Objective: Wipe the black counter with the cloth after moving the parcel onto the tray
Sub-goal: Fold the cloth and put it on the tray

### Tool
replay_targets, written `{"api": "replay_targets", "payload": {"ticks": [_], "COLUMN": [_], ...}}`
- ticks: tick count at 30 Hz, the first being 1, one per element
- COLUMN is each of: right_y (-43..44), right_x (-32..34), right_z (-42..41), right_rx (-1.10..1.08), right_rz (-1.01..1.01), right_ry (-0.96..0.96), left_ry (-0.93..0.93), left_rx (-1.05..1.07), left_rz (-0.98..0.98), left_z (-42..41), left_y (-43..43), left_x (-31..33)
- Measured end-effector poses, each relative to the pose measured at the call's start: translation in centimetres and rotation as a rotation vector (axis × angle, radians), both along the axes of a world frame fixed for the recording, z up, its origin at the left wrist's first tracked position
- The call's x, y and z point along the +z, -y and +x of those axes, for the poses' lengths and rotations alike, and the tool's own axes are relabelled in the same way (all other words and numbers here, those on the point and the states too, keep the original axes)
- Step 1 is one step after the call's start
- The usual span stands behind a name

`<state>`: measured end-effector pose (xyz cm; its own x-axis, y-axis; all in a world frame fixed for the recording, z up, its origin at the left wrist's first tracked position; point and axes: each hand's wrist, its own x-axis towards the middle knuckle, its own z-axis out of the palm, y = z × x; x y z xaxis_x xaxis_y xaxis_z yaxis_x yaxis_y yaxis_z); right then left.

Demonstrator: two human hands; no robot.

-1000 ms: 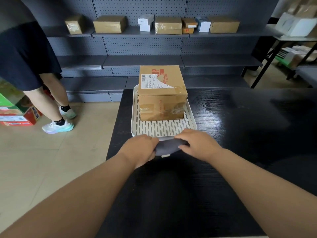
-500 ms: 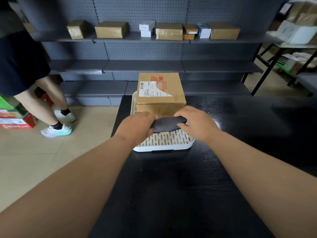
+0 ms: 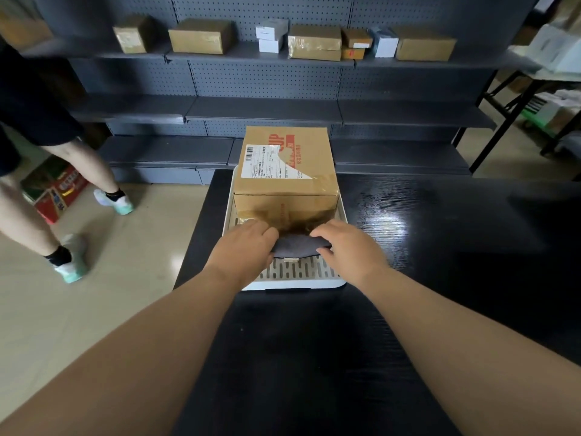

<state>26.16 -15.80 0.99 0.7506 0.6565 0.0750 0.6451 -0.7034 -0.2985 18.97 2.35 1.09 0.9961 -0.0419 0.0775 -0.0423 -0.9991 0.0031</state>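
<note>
Between my two hands, right over the near part of the tray (image 3: 295, 284), is the cloth (image 3: 297, 247): dark grey and bunched up. My left hand (image 3: 248, 247) grips its left end with the fingers (image 3: 262, 228) curled over the top edge. My right hand (image 3: 349, 247) pinches the right end, thumb underneath and fingers on top. So both sets of fingers are closed on fabric, not spread. Can't tell if the cloth's underside touches the tray slats or hangs just above them.

Just past my fingers is the parcel (image 3: 284, 171), a brown taped box with a white label on top, sitting in the far part of the tray. My fingers are right up against its near face, but I can't say if they actually touch it. The tray is white and slotted, and it sits at the far left corner of the black counter (image 3: 314, 357). The counter runs out to the right of my right hand, with a shiny glare patch (image 3: 390, 225), and back toward me under both forearms.

Beyond the parcel there's a grey pegboard shelf unit (image 3: 267, 108) with a row of boxes (image 3: 201, 36) on the upper shelf. Off to the left of my left hand, a person (image 3: 85, 165) in dark shorts and pale sneakers stands on the tan floor (image 3: 110, 294), near some colourful cartons (image 3: 56, 190).
</note>
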Motion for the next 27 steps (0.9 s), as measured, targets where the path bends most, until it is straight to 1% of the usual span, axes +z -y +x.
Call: {"api": "replay_targets", "payload": {"ticks": [5, 6, 10, 14, 17, 20, 22, 24, 27], "right_y": [0.0, -0.1, -0.2, 0.3, 0.3, 0.0, -0.4, -0.7, -0.9], "right_x": [-1.9, -2.3, -2.9, -2.3, -2.0, -2.3, -2.8, -3.3, -3.4], "right_z": [0.1, 0.3, 0.9, 1.7, 1.8, 1.4, 0.9, 0.5, 0.0], "right_rx": [0.029, 0.02, -0.002, 0.036, 0.068, 0.052, 0.016, -0.024, -0.066], "right_rz": [0.064, 0.064, 0.037, -0.006, -0.084, -0.101, -0.095, -0.07, -0.044], "right_ry": [0.035, 0.007, -0.257, -0.363, -0.347, -0.302, -0.251, -0.227, -0.227], "left_ry": [-0.007, 0.003, -0.162, -0.267, -0.279, -0.273, -0.257, -0.233, -0.218], "left_rx": [-0.02, -0.028, -0.089, -0.108, -0.126, -0.121, -0.089, -0.015, 0.06], "left_rz": [0.069, 0.078, 0.015, -0.033, -0.035, -0.035, -0.052, -0.117, -0.183], "left_z": [-0.2, -0.2, -0.1, 0.4, 0.3, 0.1, 0.0, -0.1, -0.6], "left_y": [-0.5, -0.5, -1.3, -2.4, -2.8, -2.9, -2.7, -2.2, -1.3], "left_x": [-0.9, -1.0, -1.8, -1.9, -2.0, -2.2, -2.5, -2.7, -3.1]}}
